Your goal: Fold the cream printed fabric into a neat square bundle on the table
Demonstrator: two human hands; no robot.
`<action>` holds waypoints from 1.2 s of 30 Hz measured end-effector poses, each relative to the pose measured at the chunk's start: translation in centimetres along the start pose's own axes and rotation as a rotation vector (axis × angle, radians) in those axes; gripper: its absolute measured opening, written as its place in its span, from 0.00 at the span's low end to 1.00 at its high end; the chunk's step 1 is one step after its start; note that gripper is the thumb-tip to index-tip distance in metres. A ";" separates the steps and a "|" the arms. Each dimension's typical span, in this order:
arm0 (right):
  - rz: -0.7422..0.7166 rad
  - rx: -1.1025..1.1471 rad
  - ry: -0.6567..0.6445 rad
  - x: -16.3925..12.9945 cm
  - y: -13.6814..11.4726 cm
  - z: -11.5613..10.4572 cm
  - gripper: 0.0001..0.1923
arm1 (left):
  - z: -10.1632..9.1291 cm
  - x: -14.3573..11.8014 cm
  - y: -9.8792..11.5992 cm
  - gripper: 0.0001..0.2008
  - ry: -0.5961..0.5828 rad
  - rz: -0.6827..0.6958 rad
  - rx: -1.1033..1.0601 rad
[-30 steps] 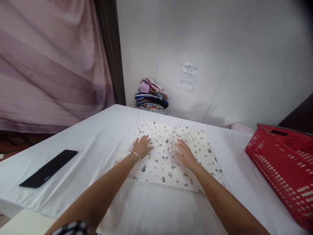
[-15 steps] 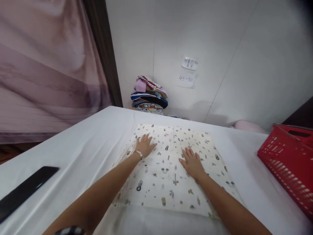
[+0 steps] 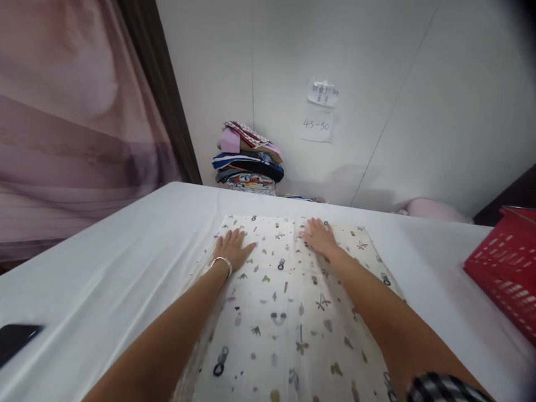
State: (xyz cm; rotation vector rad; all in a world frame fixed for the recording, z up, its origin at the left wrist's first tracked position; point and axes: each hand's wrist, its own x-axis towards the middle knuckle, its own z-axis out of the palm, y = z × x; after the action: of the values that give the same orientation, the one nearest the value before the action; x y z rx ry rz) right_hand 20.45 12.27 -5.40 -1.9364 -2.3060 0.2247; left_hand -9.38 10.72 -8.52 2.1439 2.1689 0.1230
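A white cloth printed with small plants and figures lies spread flat in front of me, with a crease running down its middle. My left hand rests palm down near its far left side, fingers spread, a bracelet on the wrist. Near the cloth's far edge, just right of the crease, my right hand lies flat with fingers stretched out. Neither hand grips anything. The near edge of the cloth runs out of view at the bottom.
The cloth lies on a white-covered table. A black flat device is at the left, and a red plastic basket at the right. Folded fabrics are stacked beyond the far edge by the wall. A pink curtain hangs at the left.
My right hand has slid away from me toward the cloth's far edge. My left hand stays flat near the left side. The view has shifted, and the cloth reaches nearer to me.
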 end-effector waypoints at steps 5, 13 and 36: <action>0.327 -0.087 -0.010 2.2 7.6 1.8 0.34 | -0.2 -0.2 -0.1 0.40 0.010 -0.015 0.019; 0.310 -0.070 0.024 2.3 9.1 2.9 0.36 | -1.0 2.0 1.9 0.35 -0.001 -0.031 0.013; 0.478 -0.068 0.023 -0.8 15.8 1.0 0.37 | 0.0 9.8 0.2 0.40 -0.014 0.025 0.040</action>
State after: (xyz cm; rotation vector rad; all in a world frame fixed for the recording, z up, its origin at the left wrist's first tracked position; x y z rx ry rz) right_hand 35.70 14.17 -9.40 -2.4833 -1.8222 0.1654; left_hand -9.26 20.48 -8.58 2.1866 2.1558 0.0675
